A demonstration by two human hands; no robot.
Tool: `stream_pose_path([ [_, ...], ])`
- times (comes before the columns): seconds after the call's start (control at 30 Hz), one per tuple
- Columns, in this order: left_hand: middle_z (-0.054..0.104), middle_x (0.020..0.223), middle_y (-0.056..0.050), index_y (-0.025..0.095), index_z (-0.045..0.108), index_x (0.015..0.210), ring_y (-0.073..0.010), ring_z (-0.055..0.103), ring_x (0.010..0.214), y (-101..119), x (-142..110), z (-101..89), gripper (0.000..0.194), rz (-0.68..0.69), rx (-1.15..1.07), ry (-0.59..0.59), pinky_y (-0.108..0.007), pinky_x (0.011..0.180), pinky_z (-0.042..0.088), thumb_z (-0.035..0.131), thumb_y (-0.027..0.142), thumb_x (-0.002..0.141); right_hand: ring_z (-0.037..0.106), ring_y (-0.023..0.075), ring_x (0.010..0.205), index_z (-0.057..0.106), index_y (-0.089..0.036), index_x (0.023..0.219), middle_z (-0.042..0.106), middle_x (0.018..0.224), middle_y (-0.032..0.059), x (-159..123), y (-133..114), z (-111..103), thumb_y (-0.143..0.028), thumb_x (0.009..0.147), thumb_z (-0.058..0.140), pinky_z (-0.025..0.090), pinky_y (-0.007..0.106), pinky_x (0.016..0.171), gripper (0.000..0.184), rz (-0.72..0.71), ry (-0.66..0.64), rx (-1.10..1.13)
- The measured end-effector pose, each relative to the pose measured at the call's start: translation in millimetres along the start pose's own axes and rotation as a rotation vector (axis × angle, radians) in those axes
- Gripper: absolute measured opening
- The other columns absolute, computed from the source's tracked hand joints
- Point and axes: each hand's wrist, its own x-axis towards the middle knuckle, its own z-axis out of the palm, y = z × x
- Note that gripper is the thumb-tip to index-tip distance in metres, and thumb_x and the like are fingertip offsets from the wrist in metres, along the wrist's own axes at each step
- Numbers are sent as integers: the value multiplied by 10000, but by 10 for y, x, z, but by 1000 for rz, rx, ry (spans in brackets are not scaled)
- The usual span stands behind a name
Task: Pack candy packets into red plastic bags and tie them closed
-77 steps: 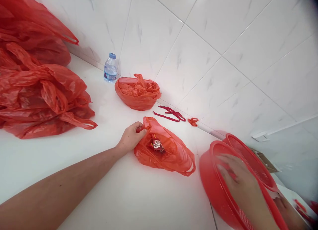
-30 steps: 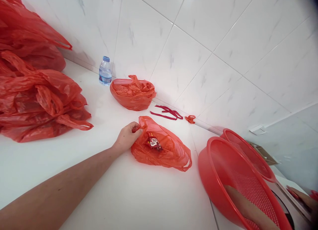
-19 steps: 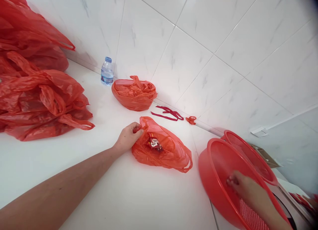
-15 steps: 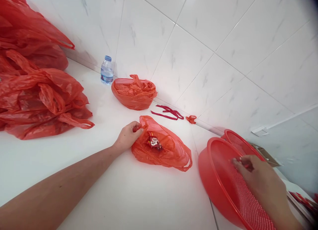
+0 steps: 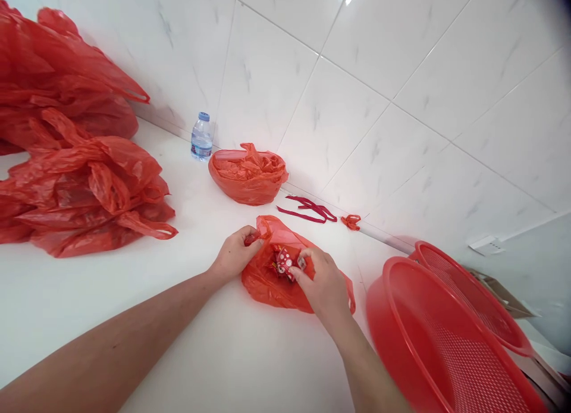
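Observation:
A red plastic bag (image 5: 261, 285) lies on the white table with its mouth spread. My left hand (image 5: 238, 250) pinches the bag's left rim between thumb and fingers. Inside lie a few small wrapped sweets. My right hand (image 5: 323, 279) reaches into the bag's mouth from the right, thumb and fingertips curled at a small red wrapped sweet (image 5: 284, 260) with white dots. A part of the bag's right side is hidden behind this hand. To the right stands a red plastic strainer basket (image 5: 392, 318).
Behind the bag stands a red bag-covered bowl shape (image 5: 247, 184), with a water bottle (image 5: 202, 140) next to it. Dark red ribbons (image 5: 307, 207) and a small red scrap (image 5: 351, 222) lie near the tiled wall. Full red bags (image 5: 84, 193) fill the left; another basket (image 5: 468, 294) stands right.
My right hand has moved left from over the strainer basket into the bag, bringing the dotted sweet there. My left hand still grips the rim. The view has shifted slightly.

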Motion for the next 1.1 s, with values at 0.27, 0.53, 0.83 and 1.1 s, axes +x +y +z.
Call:
stream_pose_path([
  [0.27, 665, 782, -10, 200, 606, 859, -173, 597, 658, -22, 38, 4, 270, -46, -20, -49, -256, 568, 456, 583, 427, 715, 439, 275, 1134, 586, -193, 1014, 493, 1220, 120, -225, 776, 119, -334, 844, 472, 369, 454, 935, 249, -33, 310, -176],
  [0.53, 640, 779, 13, 207, 566, 853, -150, 578, 663, -60, 55, -8, 224, -41, -1, -78, -238, 593, 445, 554, 414, 766, 561, 214, 761, 566, -170, 1063, 601, 929, 81, -260, 1461, 191, -426, 754, 542, 447, 304, 626, 401, 449, 213, 142],
  [0.83, 563, 661, 28, 186, 556, 727, -124, 500, 595, 16, 79, -31, 308, 83, -44, -54, -215, 542, 382, 509, 482, 798, 560, 205, 674, 630, -157, 822, 635, 722, 29, -213, 1145, 114, -512, 746, 596, 405, 273, 542, 365, 619, 31, 728],
  [1.1, 471, 622, 33, 170, 494, 664, -96, 420, 548, 652, 270, 14, 345, 265, -133, 44, -205, 511, 339, 526, 492, 785, 599, 148, 710, 627, -188, 977, 661, 833, 24, 191, 739, -539, -357, 660, 743, 472, 257, 648, 378, 364, 258, 1217],
])
